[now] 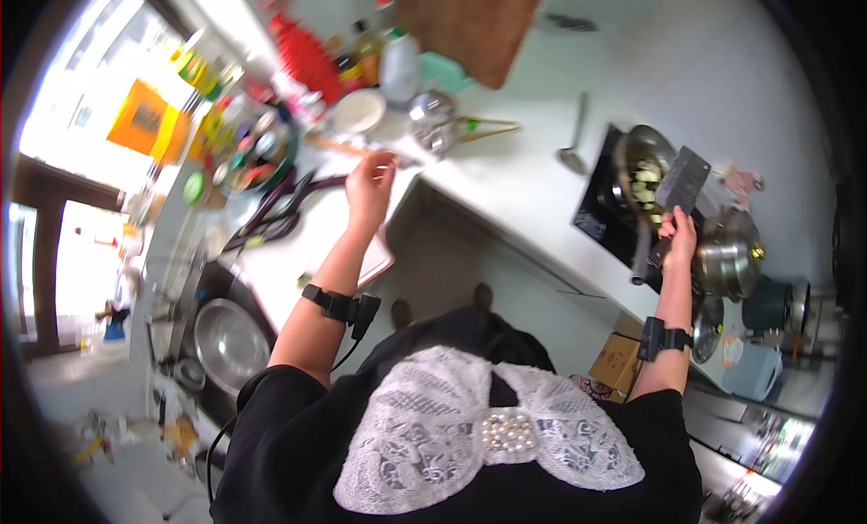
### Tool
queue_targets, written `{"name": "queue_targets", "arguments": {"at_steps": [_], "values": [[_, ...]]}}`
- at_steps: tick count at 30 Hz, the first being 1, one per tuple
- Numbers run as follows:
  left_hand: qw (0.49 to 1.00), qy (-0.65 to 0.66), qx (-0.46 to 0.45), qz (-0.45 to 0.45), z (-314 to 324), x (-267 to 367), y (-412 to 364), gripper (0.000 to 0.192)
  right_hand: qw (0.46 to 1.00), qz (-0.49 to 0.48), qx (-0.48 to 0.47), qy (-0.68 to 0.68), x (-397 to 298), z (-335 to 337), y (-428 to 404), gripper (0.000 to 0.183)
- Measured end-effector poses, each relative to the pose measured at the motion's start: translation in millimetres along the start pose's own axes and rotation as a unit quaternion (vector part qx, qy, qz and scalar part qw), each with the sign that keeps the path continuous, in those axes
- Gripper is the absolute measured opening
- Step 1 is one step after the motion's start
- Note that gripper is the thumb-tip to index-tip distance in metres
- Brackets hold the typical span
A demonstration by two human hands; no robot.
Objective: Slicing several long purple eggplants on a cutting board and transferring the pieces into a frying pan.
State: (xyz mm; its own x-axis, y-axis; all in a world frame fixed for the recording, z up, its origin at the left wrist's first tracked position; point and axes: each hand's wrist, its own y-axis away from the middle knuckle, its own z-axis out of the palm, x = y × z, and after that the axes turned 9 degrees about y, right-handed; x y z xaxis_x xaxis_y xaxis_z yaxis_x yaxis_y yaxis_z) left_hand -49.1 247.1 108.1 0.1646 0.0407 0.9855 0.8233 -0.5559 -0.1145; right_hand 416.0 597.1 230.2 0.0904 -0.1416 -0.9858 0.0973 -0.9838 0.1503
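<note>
My right hand [677, 236] grips the handle of a cleaver [684, 180], its broad dark blade raised beside a frying pan [657, 139]. Pale chopped pieces of food [645, 182] lie in the pan, which rests on a black cooktop [596, 216]. My left hand [372, 182] is in the air over the counter corner, fingers bent, with no object visible in it. Near it, long dark purple eggplants [274, 209] lie on the counter beside a white cutting board [376, 260], partly hidden by my left forearm.
A steel pot [728, 253] stands right of the pan, and a ladle [574, 160] lies left of the cooktop. Bottles [399, 67], a wooden board [467, 30] and a steel kettle-like vessel [433, 118] are at the back. A metal basin [231, 344] sits in the sink at left.
</note>
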Motion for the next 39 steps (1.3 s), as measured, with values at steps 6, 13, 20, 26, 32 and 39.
{"name": "queue_targets", "arguments": {"at_steps": [6,13,20,26,32,39], "values": [[0.973,-0.107,0.189,-0.083,-185.6,-112.6,90.5,0.02,0.967,0.137,-0.21,0.053,71.4,149.1,123.9,0.018],[0.941,-0.308,-0.063,-0.122,-218.4,-129.3,168.0,0.085,0.807,0.168,-0.518,0.228,168.1,295.7,240.6,0.024],[0.937,-0.303,-0.17,-0.05,-209.2,-145.0,170.3,0.047,0.725,0.166,-0.595,0.305,200.7,346.0,275.3,0.022],[0.963,-0.25,-0.101,0.007,-215.7,-176.8,161.1,0.03,0.722,0.174,-0.59,0.317,230.6,354.6,279.3,0.021],[0.991,-0.095,0.055,-0.082,-202.8,-177.7,157.2,0.027,0.715,0.187,-0.6,0.305,223.6,353.7,271.5,0.019],[0.974,0.195,0.013,-0.119,-114.5,-112.9,83.3,0.026,0.762,0.19,-0.566,0.251,190.1,310.9,240.7,0.016]]}}
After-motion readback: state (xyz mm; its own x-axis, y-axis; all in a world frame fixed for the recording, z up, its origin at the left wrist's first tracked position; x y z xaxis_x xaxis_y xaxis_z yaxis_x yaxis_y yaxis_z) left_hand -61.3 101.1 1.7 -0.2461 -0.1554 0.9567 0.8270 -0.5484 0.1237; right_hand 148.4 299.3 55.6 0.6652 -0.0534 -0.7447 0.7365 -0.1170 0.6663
